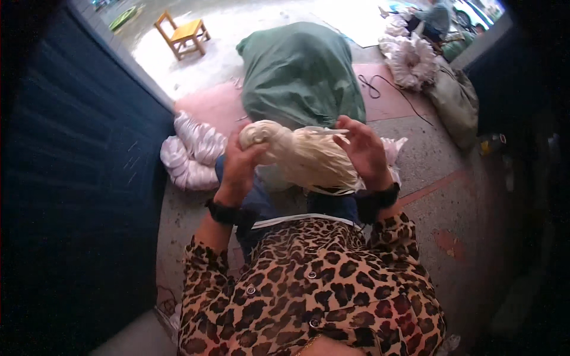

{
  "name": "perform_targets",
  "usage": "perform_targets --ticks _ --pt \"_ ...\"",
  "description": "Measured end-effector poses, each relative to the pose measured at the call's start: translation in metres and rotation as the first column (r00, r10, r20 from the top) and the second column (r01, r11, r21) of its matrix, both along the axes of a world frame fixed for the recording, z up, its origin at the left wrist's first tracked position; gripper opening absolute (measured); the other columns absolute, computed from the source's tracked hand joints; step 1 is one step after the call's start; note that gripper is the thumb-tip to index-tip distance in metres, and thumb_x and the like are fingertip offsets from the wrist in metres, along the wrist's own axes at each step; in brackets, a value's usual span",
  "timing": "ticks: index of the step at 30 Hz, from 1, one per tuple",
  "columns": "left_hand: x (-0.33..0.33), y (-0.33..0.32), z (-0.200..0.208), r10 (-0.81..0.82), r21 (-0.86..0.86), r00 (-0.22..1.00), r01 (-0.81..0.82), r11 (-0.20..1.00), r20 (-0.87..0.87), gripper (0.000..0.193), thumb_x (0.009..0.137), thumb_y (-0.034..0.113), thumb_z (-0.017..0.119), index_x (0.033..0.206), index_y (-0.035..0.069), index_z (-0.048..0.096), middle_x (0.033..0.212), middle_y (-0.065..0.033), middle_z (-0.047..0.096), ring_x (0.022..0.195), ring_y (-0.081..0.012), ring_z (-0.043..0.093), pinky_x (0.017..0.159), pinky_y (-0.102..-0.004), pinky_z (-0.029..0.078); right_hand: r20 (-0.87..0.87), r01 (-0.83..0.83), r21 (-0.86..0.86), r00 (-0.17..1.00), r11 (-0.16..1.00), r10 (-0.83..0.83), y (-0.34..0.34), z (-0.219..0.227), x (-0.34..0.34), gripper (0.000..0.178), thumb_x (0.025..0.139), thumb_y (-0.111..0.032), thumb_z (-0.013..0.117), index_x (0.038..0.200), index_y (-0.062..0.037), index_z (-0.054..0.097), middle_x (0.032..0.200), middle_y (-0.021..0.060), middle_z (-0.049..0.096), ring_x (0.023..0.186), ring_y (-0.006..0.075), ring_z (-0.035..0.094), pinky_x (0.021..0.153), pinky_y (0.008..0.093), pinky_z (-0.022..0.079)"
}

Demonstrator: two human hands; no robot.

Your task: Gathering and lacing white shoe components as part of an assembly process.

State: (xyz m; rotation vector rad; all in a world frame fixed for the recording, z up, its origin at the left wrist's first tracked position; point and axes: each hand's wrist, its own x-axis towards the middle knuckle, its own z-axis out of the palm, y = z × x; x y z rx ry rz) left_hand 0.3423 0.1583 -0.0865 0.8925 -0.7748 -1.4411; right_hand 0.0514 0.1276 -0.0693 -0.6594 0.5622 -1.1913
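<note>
A cream bundle of long, thin strips (317,159) lies crosswise in front of me, above my lap. Its left end is a rounded, coiled knob, and the strips fan out loosely to the right. My left hand (237,161) is closed around that knob, with the thumb over its near side. A single pale strip (323,131) stretches along the top of the bundle to my right hand (369,155). The fingertips of that hand meet the strip's end, thumb and index finger on either side of it. The bundle's underside is hidden.
A large green cloth-covered heap (300,71) stands just ahead. Pale twisted bundles (190,154) lie at left, others (409,59) at far right beside a grey sack (454,101). Beyond are a small wooden chair (183,37) and another person (436,21). Dark panels flank me.
</note>
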Motion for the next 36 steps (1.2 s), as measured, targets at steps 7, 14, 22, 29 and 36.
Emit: perform_targets --ticks 7,14,22,29,36 --pt "0.002 0.008 -0.018 -0.053 0.164 0.982 0.083 0.983 -0.179 0.036 0.090 0.011 0.060 0.125 0.002 0.053 0.116 -0.0119 0.064 0.103 -0.0244 0.066 0.088 -0.0437 0.057 -0.553 0.075 -0.184 0.817 0.980 -0.166 0.018 -0.034 -0.020 0.021 0.094 -0.014 0.061 0.106 -0.0001 0.070 0.123 0.0097 0.062 0.113 0.0190 0.056 0.099 0.0335 0.042" --pt "0.011 0.014 -0.037 0.020 0.354 0.934 0.115 0.928 -0.355 0.034 0.094 0.020 0.060 0.124 0.007 0.055 0.116 -0.0086 0.064 0.104 -0.0238 0.064 0.089 -0.0441 0.055 -0.809 -0.090 -0.523 0.363 0.847 -0.461 0.022 -0.025 -0.007 0.019 0.086 -0.015 0.069 0.100 -0.0025 0.071 0.115 0.0147 0.064 0.108 0.0248 0.059 0.092 0.0367 0.047" --pt "0.005 0.020 -0.018 -0.092 0.336 0.948 0.197 0.921 -0.304 0.043 0.094 0.025 0.062 0.131 0.008 0.048 0.124 -0.0084 0.058 0.111 -0.0239 0.060 0.089 -0.0427 0.054 -0.824 -0.623 -0.548 0.287 0.558 -0.489 0.006 -0.019 0.075 0.064 0.073 -0.023 0.076 0.129 -0.0040 0.051 0.114 0.0191 0.063 0.111 0.0357 0.058 0.096 0.0392 0.046" --pt "0.034 0.015 -0.022 -0.228 0.128 0.737 0.191 0.973 0.637 0.106 0.070 0.003 0.082 0.153 0.008 0.016 0.145 -0.0169 0.039 0.124 -0.0280 0.050 0.091 -0.0384 0.052 -0.799 -0.618 -0.103 0.518 0.779 0.305 -0.033 -0.049 0.042 0.065 0.067 -0.019 0.072 0.127 0.0021 0.055 0.116 0.0080 0.063 0.105 0.0159 0.057 0.094 0.0288 0.044" --pt "0.009 -0.014 -0.024 -0.267 -0.029 0.742 0.360 0.932 0.615 0.092 0.071 0.010 0.083 0.147 -0.002 0.032 0.134 -0.0159 0.052 0.122 -0.0235 0.051 0.101 -0.0331 0.045 -0.690 -0.744 0.154 0.390 0.650 0.610 -0.044 -0.037 0.033 0.063 0.069 -0.022 0.072 0.126 0.0022 0.058 0.112 0.0053 0.064 0.099 0.0127 0.058 0.090 0.0260 0.046"
